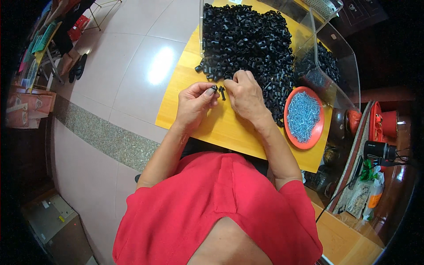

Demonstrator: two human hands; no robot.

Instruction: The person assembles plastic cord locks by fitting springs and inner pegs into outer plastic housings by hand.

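My left hand [196,102] pinches a small black plastic fitting [214,88] between thumb and fingers, just above the yellow table [176,95]. Close to its right, my right hand [243,95] is closed, fingers curled down at the near edge of a big pile of black plastic fittings [247,39]. What its fingertips grip is hidden. A slim, short black piece [222,93] shows between the two hands; whether it lies on the table or is held, I cannot tell. An orange-red plate [289,126] heaped with small silvery metal pieces [304,115] sits right of my right forearm.
Clear plastic bins [338,57] stand at the back right, one with more black fittings. At far right a shelf carries a black cylindrical device [380,151] with cables and a red container [389,123]. Another person's legs and dark shoe [80,67] show at far left.
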